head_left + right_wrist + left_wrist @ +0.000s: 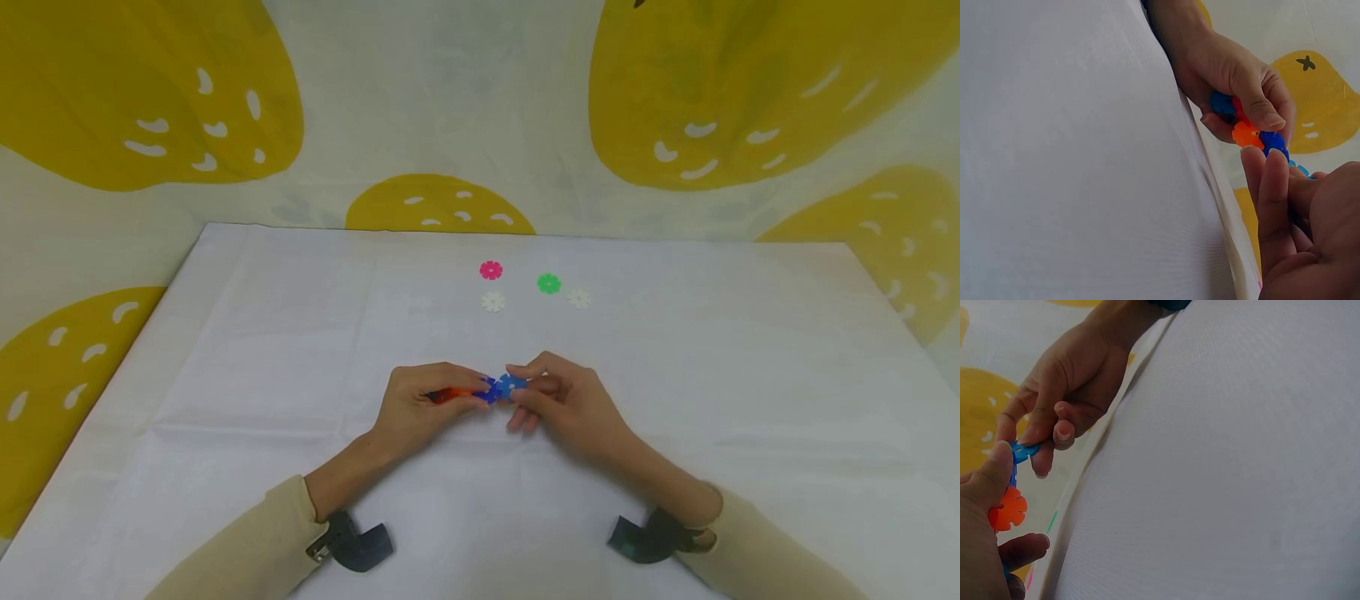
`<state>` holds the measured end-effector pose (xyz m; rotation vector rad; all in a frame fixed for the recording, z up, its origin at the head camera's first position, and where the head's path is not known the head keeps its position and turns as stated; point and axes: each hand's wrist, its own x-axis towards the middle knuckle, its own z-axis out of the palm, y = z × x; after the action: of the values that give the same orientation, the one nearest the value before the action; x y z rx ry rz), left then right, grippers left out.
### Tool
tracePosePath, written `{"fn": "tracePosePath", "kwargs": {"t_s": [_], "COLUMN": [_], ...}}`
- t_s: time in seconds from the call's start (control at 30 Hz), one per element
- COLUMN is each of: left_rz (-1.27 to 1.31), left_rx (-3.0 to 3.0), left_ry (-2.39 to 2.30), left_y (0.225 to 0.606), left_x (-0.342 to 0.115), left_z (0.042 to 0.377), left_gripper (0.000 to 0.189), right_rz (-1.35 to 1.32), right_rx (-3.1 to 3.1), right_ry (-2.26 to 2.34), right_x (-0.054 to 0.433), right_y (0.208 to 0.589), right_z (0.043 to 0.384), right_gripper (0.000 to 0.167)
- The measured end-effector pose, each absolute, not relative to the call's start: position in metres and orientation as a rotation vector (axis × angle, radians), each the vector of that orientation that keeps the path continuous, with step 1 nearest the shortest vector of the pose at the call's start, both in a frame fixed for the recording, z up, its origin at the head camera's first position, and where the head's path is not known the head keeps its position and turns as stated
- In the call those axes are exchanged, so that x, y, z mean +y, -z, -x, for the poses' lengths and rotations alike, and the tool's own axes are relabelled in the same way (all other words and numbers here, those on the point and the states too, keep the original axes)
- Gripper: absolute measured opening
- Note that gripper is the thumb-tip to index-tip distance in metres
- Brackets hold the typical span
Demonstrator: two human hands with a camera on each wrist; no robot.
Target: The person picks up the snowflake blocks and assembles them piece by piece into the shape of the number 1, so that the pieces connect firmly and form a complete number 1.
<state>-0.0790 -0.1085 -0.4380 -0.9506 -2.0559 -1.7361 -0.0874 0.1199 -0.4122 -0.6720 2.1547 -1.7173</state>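
Note:
My left hand (420, 402) grips a short chain of notched plastic snowflake discs, partly hidden by its fingers. In the right wrist view the chain shows a blue disc (1222, 104), a red disc (1239, 112), an orange disc (1247, 134) and a dark blue disc (1273, 142). The dark blue one is pinched between left thumb and fingertips at the chain's right end. My right hand (576, 408) pinches a lighter blue disc (511, 386) between thumb and forefinger, its edge meeting the dark blue disc. The other right fingers are loosely bent below.
Beyond the hands, a pink disc (491, 270), a green disc (549, 284), a white disc (492, 302) and another white disc (579, 298) lie flat on the white-covered table (262, 350). A patterned cloth (450, 100) hangs behind the table's far edge.

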Motion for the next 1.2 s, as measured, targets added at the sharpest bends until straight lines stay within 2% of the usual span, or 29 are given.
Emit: {"fn": "tracePosePath", "kwargs": {"t_s": [0.3,0.73,1.03,1.2], "left_rz": [0.929,0.855,0.834,0.806], "left_rx": [-2.077,-2.155,-2.190,-2.199], "left_ry": [1.780,1.794,1.705,1.644], "left_y": [0.4374,0.4367,0.4381,0.4387], "left_x": [-0.1096,-0.1080,-0.1089,-0.1088], "left_z": [0.0772,0.0740,0.0732,0.0736], "left_gripper": [0.021,0.022,0.024,0.028], "right_rz": [0.717,0.763,0.747,0.659], "right_rx": [2.163,2.230,2.227,2.221], "right_ry": [1.733,1.739,1.721,1.711], "right_x": [0.1175,0.1141,0.1151,0.1157], "right_y": [0.4154,0.4169,0.4186,0.4170], "right_z": [0.0880,0.0817,0.0835,0.0834], "right_gripper": [0.013,0.013,0.015,0.022]}}
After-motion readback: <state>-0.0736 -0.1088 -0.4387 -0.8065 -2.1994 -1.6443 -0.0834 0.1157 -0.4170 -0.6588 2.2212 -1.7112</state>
